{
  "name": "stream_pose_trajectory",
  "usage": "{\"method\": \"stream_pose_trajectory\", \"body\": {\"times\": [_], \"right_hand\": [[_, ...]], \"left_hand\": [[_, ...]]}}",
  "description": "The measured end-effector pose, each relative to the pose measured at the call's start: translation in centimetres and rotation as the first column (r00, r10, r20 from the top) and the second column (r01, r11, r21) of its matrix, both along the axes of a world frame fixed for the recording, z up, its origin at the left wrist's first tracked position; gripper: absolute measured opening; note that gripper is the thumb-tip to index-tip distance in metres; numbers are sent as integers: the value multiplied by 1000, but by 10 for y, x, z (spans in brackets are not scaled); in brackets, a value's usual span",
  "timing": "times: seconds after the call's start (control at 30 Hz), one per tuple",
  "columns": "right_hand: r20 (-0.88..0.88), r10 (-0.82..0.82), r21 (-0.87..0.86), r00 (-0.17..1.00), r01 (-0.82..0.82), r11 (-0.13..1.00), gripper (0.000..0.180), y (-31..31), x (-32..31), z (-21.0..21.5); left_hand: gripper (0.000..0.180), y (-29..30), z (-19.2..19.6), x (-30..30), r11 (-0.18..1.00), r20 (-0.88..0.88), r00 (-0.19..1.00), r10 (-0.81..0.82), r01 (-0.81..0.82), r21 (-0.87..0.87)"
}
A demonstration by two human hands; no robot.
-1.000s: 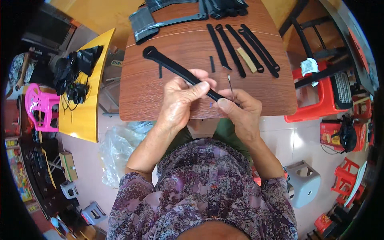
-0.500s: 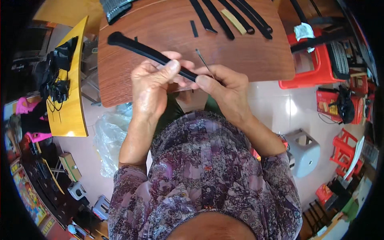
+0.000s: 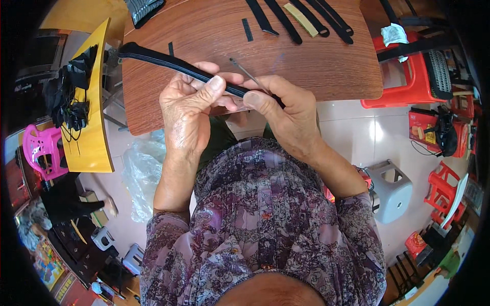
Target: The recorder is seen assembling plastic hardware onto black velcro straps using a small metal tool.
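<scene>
A long, flat black fabric strap point(image 3: 163, 60) runs slantwise between my hands over the table's near edge, its rounded free end pointing to the far left. My left hand point(image 3: 188, 104) pinches its middle between thumb and fingers. Closed around the strap's near right part, my right hand point(image 3: 288, 109) also holds a thin metal rod-like tool point(image 3: 244, 70) that points up and left. What the right fingers do beneath the strap is hidden. Further off on the wooden table point(image 3: 214, 38) lie several black straps point(image 3: 282, 21), a tan strip point(image 3: 301, 20) and small dark pieces point(image 3: 247, 29).
A dark bundle point(image 3: 144, 11) sits at the table's far left. Left of it stands a yellow table point(image 3: 92, 137) with black items. A clear plastic bag point(image 3: 143, 176) lies on the floor. Red stools point(image 3: 403, 94) and a grey stool point(image 3: 393, 191) stand at right.
The strap's free end has shifted left, and the metal tool has tipped further left. At the far left another person has moved nearer, uncovering a pink chair.
</scene>
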State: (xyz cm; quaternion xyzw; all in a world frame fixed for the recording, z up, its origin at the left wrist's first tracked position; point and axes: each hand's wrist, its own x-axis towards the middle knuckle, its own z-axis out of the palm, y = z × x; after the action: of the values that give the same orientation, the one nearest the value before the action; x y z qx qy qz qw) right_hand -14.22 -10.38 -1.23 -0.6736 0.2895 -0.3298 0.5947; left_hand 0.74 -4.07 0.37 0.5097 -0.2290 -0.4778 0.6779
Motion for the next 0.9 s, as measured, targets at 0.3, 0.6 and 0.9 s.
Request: {"method": "stream_pose_trajectory", "body": {"times": [0.3, 0.6, 0.9], "right_hand": [[-84, 57, -67, 995, -62, 996, 19, -4, -20, -5], [-44, -14, -374, 999, -3, 928, 34, 0, -5, -11], [-202, -26, -424, 979, -63, 903, 48, -2, -5, -1]], "left_hand": [[20, -1, 7, 3, 991, -99, 992, 74, -84, -102], [22, -2, 0, 1, 988, -38, 996, 83, -87, -124], [19, -5, -7, 3, 984, -37, 995, 93, -98, -152]]}}
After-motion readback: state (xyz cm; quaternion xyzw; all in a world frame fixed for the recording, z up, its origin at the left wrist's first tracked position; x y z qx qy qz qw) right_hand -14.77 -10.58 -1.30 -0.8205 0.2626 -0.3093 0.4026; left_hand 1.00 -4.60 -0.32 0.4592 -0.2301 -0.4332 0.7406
